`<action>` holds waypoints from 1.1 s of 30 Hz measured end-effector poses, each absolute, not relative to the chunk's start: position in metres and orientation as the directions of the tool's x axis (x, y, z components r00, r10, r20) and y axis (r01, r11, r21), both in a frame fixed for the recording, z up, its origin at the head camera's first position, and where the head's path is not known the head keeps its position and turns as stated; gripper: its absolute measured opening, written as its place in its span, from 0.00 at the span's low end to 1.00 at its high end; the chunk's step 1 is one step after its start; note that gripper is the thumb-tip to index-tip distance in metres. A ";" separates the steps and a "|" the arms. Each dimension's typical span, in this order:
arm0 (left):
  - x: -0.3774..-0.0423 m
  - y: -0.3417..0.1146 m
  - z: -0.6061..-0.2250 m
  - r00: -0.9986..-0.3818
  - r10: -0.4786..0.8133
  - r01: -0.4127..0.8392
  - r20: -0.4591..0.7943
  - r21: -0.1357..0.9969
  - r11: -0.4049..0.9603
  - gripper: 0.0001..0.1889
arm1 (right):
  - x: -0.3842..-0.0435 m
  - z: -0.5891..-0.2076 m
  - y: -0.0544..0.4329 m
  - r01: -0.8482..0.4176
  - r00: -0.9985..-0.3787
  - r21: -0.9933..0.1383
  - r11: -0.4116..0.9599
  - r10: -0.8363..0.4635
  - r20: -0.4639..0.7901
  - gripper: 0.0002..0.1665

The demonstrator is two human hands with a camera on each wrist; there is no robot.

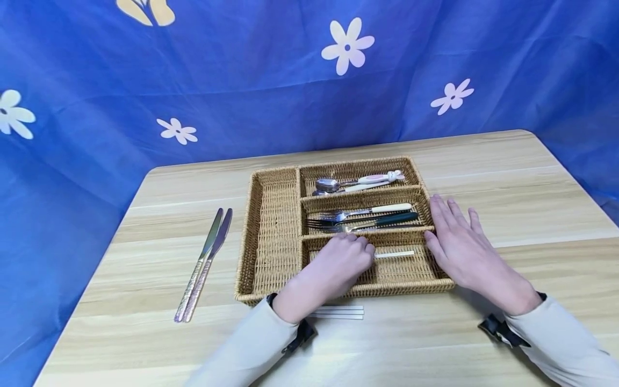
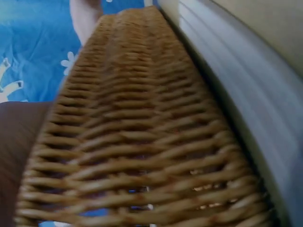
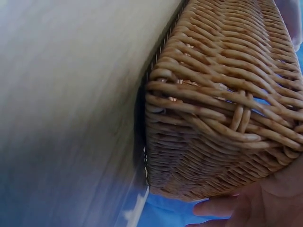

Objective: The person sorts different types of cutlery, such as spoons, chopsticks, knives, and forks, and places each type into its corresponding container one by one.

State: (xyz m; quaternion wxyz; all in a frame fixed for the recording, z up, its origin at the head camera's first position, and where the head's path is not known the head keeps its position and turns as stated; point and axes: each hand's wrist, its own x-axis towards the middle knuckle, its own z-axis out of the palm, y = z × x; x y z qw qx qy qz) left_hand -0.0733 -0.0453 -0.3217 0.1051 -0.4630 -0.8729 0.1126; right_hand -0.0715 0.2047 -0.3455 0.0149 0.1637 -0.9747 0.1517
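A divided wicker cutlery tray sits on the table. My left hand reaches into its front compartment, fingers curled around a slim silvery chopstick whose end sticks out to the right; the fingertips are hidden behind the knuckles. In front of the tray, partly covered by the left wrist, lie several more chopsticks, which also show as pale bars in the left wrist view. Against the tray's right side rests my right hand, its fingers extended along the rim; the right wrist view shows its fingers beside the wicker corner.
Two table knives lie side by side left of the tray. Spoons occupy the back compartment and several forks the middle one. A blue flowered cloth hangs behind the wooden table.
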 end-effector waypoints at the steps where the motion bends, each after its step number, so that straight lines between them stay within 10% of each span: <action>1: -0.075 -0.045 -0.323 -0.550 0.832 0.787 0.069 -0.289 0.544 0.08 | -0.071 -0.345 0.205 -0.322 -0.947 -0.291 0.901 -0.313 0.077 0.40; 12: -0.079 -0.044 -0.330 -0.590 0.807 0.791 0.015 -0.190 0.582 0.15 | -0.071 -0.346 0.205 -0.323 -0.946 -0.297 0.899 -0.315 0.078 0.39; 19: -0.075 -0.049 -0.320 -0.616 0.784 0.781 0.074 -0.077 0.620 0.01 | -0.071 -0.346 0.205 -0.319 -0.948 -0.300 0.899 -0.309 0.081 0.39; 33: -0.018 -0.084 -0.312 -0.480 0.799 0.836 0.361 -0.088 0.542 0.12 | -0.071 -0.346 0.205 -0.308 -0.951 -0.299 0.903 -0.301 0.070 0.40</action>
